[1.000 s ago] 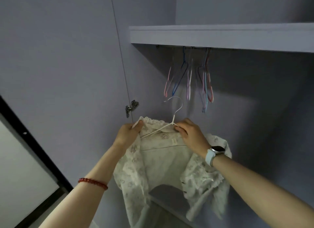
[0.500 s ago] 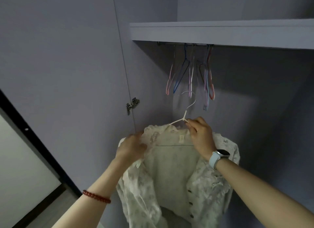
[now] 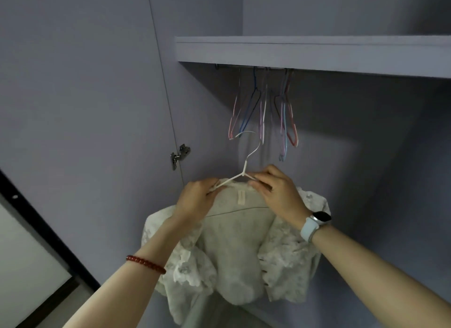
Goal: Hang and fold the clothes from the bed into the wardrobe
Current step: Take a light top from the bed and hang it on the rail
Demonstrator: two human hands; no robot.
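White lace blouse (on a white hanger) droops below both hands: left hand pinches its collar, right hand pinches hanger's shoulder.

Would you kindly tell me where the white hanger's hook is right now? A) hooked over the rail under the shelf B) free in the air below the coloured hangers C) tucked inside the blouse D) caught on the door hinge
B: the white hanger has its hook in open air beneath the coloured hangers, with both hands holding it at the blouse collar.
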